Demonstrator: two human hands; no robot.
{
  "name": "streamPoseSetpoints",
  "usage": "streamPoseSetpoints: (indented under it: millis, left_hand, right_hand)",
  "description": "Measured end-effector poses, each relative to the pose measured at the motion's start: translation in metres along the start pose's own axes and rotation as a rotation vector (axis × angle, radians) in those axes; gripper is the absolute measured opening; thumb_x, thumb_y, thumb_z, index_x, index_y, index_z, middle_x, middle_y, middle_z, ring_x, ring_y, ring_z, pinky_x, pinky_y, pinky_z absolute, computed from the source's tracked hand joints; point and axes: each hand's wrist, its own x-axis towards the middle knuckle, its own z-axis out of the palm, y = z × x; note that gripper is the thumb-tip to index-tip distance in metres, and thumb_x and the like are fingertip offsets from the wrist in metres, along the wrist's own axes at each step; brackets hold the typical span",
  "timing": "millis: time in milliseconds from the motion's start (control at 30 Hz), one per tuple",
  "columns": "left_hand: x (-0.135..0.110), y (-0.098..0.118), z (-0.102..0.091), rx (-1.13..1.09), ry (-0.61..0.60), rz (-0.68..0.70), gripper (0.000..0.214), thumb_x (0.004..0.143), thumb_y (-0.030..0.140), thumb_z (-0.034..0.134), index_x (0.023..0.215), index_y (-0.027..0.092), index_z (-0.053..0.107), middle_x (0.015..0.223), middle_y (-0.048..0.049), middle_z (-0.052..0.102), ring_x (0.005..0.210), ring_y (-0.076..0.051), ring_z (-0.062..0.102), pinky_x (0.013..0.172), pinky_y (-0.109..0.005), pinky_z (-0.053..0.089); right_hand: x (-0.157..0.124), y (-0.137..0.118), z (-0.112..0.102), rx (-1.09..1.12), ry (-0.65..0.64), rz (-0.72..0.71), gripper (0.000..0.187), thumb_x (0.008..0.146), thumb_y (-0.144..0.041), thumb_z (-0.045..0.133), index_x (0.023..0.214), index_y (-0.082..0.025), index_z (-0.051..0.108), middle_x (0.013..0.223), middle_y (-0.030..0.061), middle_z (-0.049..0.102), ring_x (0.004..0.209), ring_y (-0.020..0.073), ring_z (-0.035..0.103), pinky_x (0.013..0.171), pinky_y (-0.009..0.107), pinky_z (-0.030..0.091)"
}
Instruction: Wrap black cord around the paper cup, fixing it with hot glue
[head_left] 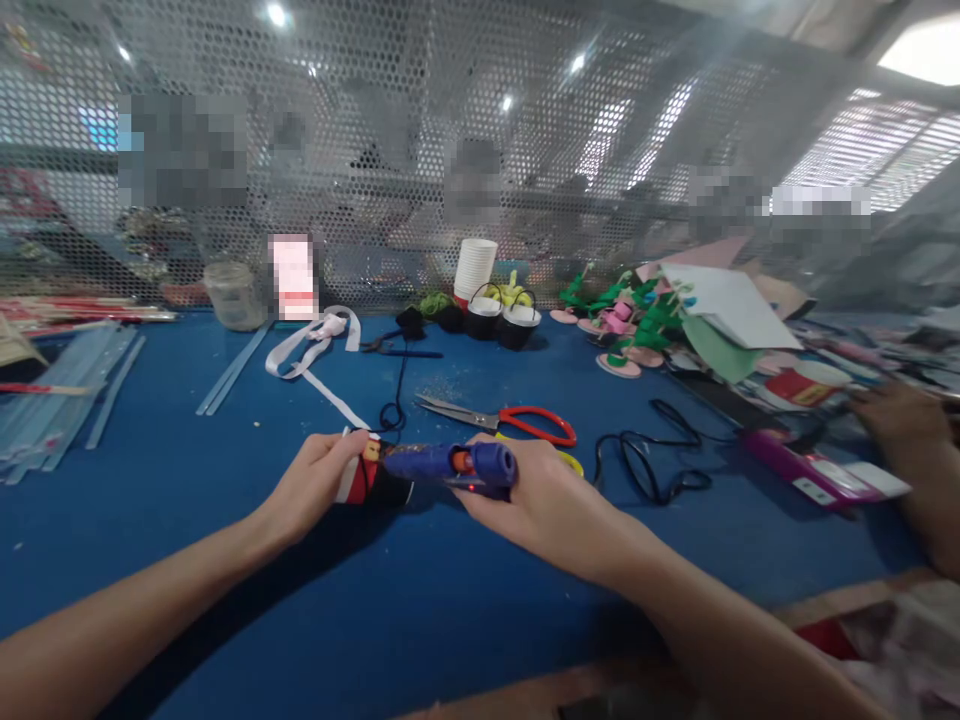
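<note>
Red-and-black cup (371, 486) is just above the front-middle of the blue surface (420, 600), tilted; can't tell if it touches down. Left hand (315, 480) has its grip clamped on the cup's red side. Right hand (536, 485) is closed around the blue glue gun (487, 468), nozzle at the cup's black side; actual contact unclear.

Status, my read: partway. Black covers one part, printed red is bare on the rest, so covering looks incomplete. Black cord (402, 375) runs from near the cup back to a dark yarn clump (411, 322). Two black cups (519, 332) with white rims and handles stand farther back, looking more complete; no handle visible on this one.

Scissors (536, 425) lie just beyond the gun, white ribbon (281, 360) back-left, glue sticks (67, 400) far left.
</note>
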Motion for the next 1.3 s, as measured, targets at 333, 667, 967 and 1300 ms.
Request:
streamPoseSetpoints:
  millis: [333, 667, 967, 1300]
  left_hand:
    - [0.0018, -0.0017, -0.0001, -0.011, 0.001, 0.011, 0.036, 0.069, 0.043, 0.045, 0.049, 0.013, 0.049, 0.041, 0.005, 0.042, 0.039, -0.006, 0.033, 0.041, -0.018, 0.023]
    - [0.0002, 0.0005, 0.0016, -0.033, 0.004, 0.008, 0.035, 0.07, 0.041, 0.045, 0.049, 0.013, 0.049, 0.043, 0.0047, 0.043, 0.039, -0.006, 0.034, 0.041, -0.018, 0.025]
    - [-0.0009, 0.0017, 0.0031, -0.012, -0.012, 0.007, 0.036, 0.07, 0.043, 0.044, 0.055, 0.012, 0.052, 0.043, 0.0048, 0.041, 0.039, -0.006, 0.033, 0.041, -0.019, 0.023]
    - [-0.0043, 0.0024, 0.0009, 0.095, -0.062, 0.076, 0.037, 0.07, 0.044, 0.042, 0.052, 0.012, 0.05, 0.043, 0.0053, 0.038, 0.041, -0.006, 0.03, 0.041, -0.019, 0.02]
  right_hand:
    - [-0.0035, -0.0041, -0.0013, -0.035, -0.063, -0.046, 0.009, 0.067, -0.013, 0.048, 0.061, -0.017, 0.044, 0.051, -0.0054, 0.042, 0.045, 0.0062, 0.035, 0.045, 0.018, 0.026]
    - [-0.0048, -0.0066, -0.0019, -0.061, -0.114, -0.063, 0.006, 0.067, -0.013, 0.046, 0.063, -0.017, 0.045, 0.056, -0.0034, 0.046, 0.049, 0.0076, 0.038, 0.048, 0.019, 0.027]
    - [-0.0035, -0.0052, -0.0019, -0.066, -0.037, -0.014, 0.008, 0.067, -0.014, 0.047, 0.06, -0.017, 0.044, 0.052, -0.0042, 0.044, 0.045, 0.0072, 0.037, 0.045, 0.019, 0.027]
    - [-0.0005, -0.0019, -0.0056, 0.051, -0.037, 0.051, 0.008, 0.068, -0.017, 0.046, 0.061, -0.016, 0.048, 0.053, -0.0024, 0.047, 0.048, 0.0087, 0.039, 0.045, 0.02, 0.032]
